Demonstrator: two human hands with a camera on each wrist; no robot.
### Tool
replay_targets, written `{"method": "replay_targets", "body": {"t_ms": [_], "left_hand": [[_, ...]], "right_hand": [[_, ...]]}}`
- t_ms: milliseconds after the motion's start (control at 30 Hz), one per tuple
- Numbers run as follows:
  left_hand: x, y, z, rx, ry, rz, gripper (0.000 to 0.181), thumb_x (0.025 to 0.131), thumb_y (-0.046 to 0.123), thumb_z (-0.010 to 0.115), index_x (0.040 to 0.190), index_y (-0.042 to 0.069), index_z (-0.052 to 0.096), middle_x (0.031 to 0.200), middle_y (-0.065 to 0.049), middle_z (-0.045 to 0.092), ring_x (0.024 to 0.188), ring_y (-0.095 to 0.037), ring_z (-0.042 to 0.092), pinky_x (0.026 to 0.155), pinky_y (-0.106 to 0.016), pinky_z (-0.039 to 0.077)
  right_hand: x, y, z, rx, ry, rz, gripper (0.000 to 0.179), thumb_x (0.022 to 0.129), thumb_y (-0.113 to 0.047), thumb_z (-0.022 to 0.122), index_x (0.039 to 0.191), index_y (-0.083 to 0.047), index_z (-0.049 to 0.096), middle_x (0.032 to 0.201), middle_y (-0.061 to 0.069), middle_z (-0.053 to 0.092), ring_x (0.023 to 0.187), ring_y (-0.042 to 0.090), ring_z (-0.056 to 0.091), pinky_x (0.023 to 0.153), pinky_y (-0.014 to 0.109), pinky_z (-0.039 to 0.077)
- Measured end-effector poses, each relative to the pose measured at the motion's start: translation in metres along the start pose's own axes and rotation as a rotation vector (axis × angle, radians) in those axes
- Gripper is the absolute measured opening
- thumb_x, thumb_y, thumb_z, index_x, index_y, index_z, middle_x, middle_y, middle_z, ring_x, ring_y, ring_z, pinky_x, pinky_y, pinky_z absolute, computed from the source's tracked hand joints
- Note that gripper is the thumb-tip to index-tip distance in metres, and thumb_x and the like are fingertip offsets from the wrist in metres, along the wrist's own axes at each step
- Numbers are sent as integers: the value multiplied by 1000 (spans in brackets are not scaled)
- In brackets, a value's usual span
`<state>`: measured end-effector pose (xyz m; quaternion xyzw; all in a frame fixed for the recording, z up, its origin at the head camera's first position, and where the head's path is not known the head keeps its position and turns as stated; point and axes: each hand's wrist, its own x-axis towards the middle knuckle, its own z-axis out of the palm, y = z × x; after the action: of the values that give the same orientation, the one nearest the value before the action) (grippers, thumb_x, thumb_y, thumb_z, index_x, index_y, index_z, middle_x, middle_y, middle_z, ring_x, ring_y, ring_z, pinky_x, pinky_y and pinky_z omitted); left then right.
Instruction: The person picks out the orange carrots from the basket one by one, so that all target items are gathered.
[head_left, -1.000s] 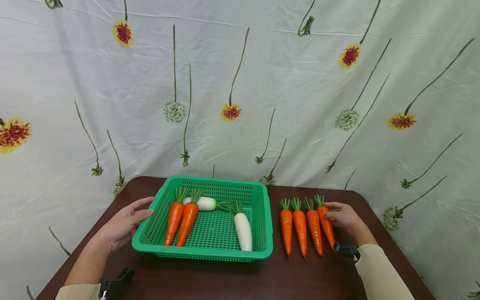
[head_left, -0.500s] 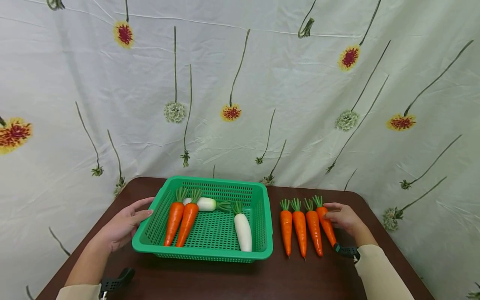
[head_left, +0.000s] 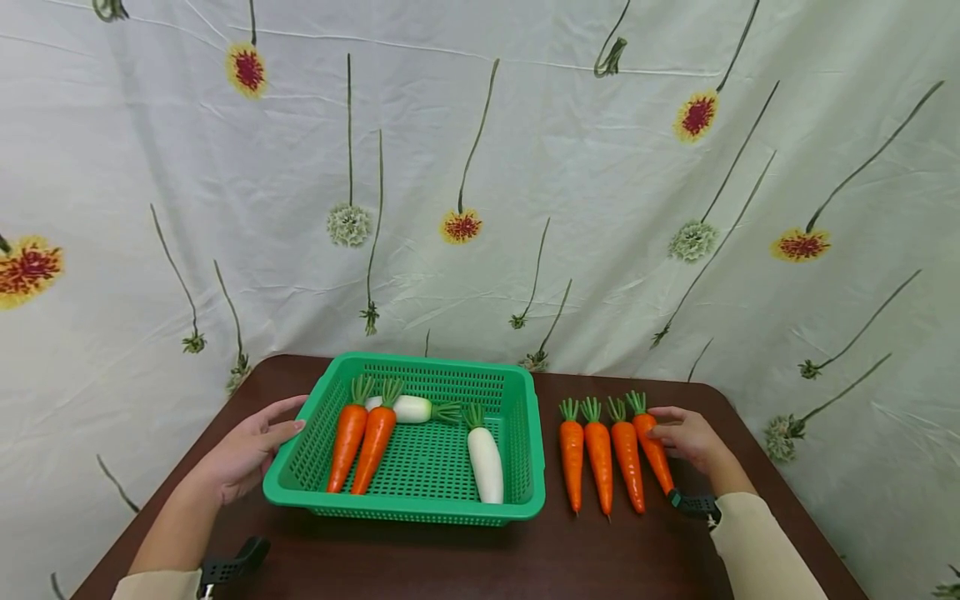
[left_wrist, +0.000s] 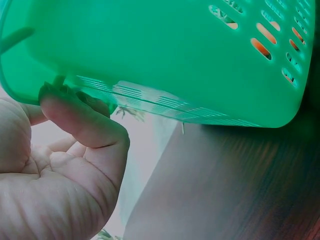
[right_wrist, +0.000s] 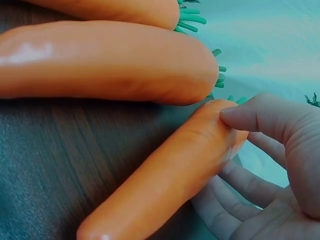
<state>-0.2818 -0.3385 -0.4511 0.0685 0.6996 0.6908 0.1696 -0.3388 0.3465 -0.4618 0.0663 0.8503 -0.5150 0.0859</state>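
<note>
At the left rim of a green perforated plastic basket (head_left: pixel 405 502), my left hand (head_left: pixel 242 450) holds on with thumb and fingers. In the left wrist view, a bent digit hooks at the edge of the basket wall (left_wrist: pixel 165 65). Two carrots (head_left: pixel 376 448) lie side by side in the basket, with a white radish (head_left: pixel 412 407) crosswise behind them and another white radish (head_left: pixel 486 467) at the right. My right hand (head_left: pixel 692 437) grips the rightmost carrot (head_left: pixel 651 446) near its leafy top. Its thumb presses on the upper side and its fingers curl beneath, shown in the right wrist view.
Three more carrots (head_left: pixel 600 462) lie in a row between the basket and my right hand, leaves pointing away. Everything rests on a dark brown table (head_left: pixel 390 562). A flower-patterned white cloth (head_left: pixel 420 275) hangs behind the table's far edge.
The carrot in my right hand has tilted slightly, its leafy end shifting a little left toward its neighbour. My left hand and the basket stay where they were.
</note>
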Motion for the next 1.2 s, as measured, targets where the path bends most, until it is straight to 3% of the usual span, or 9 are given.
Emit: {"method": "replay_targets", "body": {"t_ms": [400,633,900,1067,1200], "left_hand": [[1,-1,0,-28,-3,-1,74,111,28,46,164,9,-1,120,7,71,103,-21,75,86,-48,63],[1,-2,-1,-28,-21,11,74,111,28,46,163,8,-2,121,8,70,103,-21,75,87,-48,63],[-1,-1,-1,-33,-15,22,74,111,27,47,163,7,-1,121,9,70,104,-20,75,86,-48,63],[0,-1,0,-31,7,20,72,111,27,48,163,7,2,120,10,70,104,-19,75,87,-48,63],[0,-2,0,-39,1,34,71,111,25,47,163,6,3,120,10,69,103,-18,75,85,-47,63]], "right_hand": [[-1,1,0,-26,26,-8,60,95,-17,72,144,7,48,114,11,74,93,16,70,88,41,62],[-2,0,1,-50,146,-72,61,96,-24,73,144,6,51,130,25,66,100,17,70,89,34,61],[-7,-17,8,-108,298,-162,56,96,-34,73,138,0,59,135,24,64,115,32,63,90,33,55],[-11,-36,19,-94,394,-226,43,96,-28,74,128,-1,67,128,20,69,100,13,63,78,18,53],[-14,-49,30,-63,405,-261,37,96,-25,74,124,-2,70,121,18,71,89,0,59,75,15,53]]}}
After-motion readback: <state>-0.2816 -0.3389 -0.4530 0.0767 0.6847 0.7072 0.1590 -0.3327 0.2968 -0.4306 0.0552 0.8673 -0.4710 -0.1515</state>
